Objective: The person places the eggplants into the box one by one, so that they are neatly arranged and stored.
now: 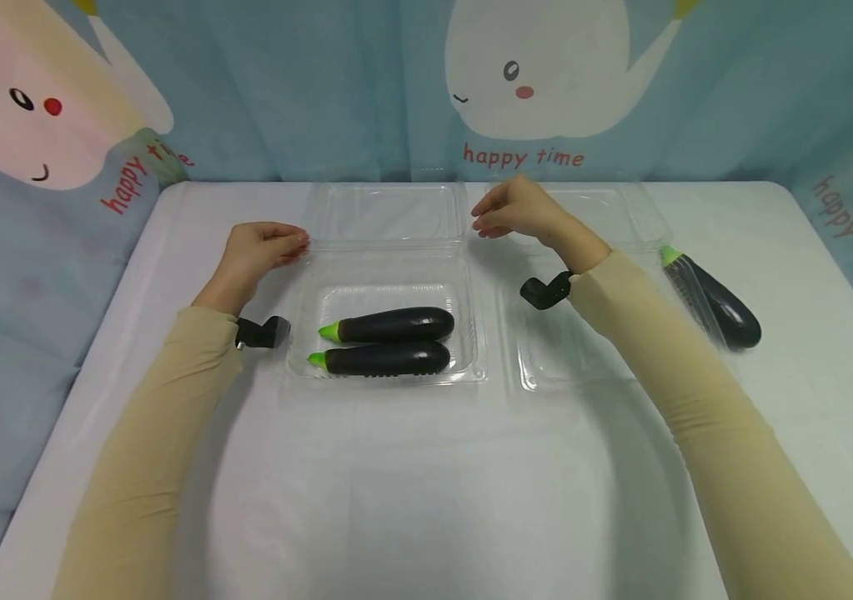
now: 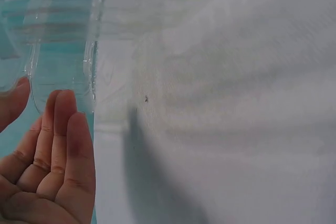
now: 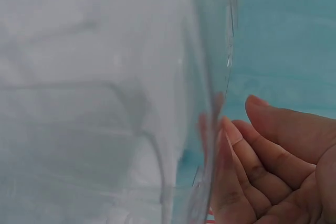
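Right now both my hands sit at the raised lid of the clear clamshell box in the middle of the white bench. My left hand is at the lid's left edge with the fingers curled inward; from the head view I cannot tell whether they truly pinch the plastic or only rest beside it. The left wrist view shows my fingers fairly straight and close together, just beside the lid's ribbed edge, with the thumb cut off at the frame's left side. My right hand is at the lid's right edge, fingertips bent down toward it. In the right wrist view the fingertips lie against the transparent wall, partly blurred behind the plastic, so the exact contact is hard to read.

Two dark eggplants with green stems lie side by side in the box's tray, stems pointing left. A second clear box stands open to the right; my right forearm covers much of it. A third eggplant lies on the bench just beyond that box, its stem end seen through the plastic rim. Small black cameras hang at both wrists.
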A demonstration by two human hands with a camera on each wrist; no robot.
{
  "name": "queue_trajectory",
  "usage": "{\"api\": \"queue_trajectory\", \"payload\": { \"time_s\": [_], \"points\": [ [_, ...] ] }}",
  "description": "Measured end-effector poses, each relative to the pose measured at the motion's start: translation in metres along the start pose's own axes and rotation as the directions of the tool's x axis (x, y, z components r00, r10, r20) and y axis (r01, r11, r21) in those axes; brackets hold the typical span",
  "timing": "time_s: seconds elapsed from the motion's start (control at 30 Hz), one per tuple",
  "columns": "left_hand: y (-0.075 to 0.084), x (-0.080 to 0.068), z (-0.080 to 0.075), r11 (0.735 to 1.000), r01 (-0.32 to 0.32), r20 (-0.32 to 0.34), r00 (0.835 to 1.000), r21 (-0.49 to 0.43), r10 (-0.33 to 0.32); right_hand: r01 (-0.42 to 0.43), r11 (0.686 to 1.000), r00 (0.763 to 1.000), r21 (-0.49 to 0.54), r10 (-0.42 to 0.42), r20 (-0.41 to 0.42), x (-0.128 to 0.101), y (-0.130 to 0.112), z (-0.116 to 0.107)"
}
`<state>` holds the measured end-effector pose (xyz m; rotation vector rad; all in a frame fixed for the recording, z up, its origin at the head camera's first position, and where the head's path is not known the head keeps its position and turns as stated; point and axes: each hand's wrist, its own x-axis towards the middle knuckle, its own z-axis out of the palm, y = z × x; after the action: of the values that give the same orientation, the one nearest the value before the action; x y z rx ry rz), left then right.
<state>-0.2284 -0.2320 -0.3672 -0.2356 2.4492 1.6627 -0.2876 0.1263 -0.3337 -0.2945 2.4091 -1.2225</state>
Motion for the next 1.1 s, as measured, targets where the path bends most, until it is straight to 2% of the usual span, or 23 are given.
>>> {"api": "queue_trajectory", "payload": {
  "time_s": [0.3,0.67,0.8,0.97,1.1],
  "points": [
    [0.0007,0.0027,0.0010,0.988,0.065,0.006,0.998,-0.138,-0.065,-0.029,0.999,1.000,0.017,0.029,-0.002,0.0019,-0.0003,0.0008],
    [0.0007,0.0017,0.0010,0.953,0.035,0.003,0.999,-0.301,-0.036,-0.064,0.987,0.996,0.148,0.072,-0.044,0.0005,-0.0008,-0.0009],
    [0.0016,0.0000,0.0007,0.948,0.011,-0.010,1.000,-0.319,-0.015,-0.044,0.975,0.995,0.217,0.062,-0.076,-0.0004,-0.0015,-0.0009],
    [0.0028,-0.0019,0.0003,0.948,-0.014,-0.021,1.000,-0.319,0.007,0.002,0.970,0.994,0.241,0.024,-0.106,-0.0016,-0.0041,0.0002],
    [0.0031,-0.0022,0.0013,0.964,-0.052,-0.030,0.999,-0.262,0.045,0.029,0.970,0.993,0.240,0.001,-0.122,-0.0024,-0.0067,-0.0004]
  ]
}}
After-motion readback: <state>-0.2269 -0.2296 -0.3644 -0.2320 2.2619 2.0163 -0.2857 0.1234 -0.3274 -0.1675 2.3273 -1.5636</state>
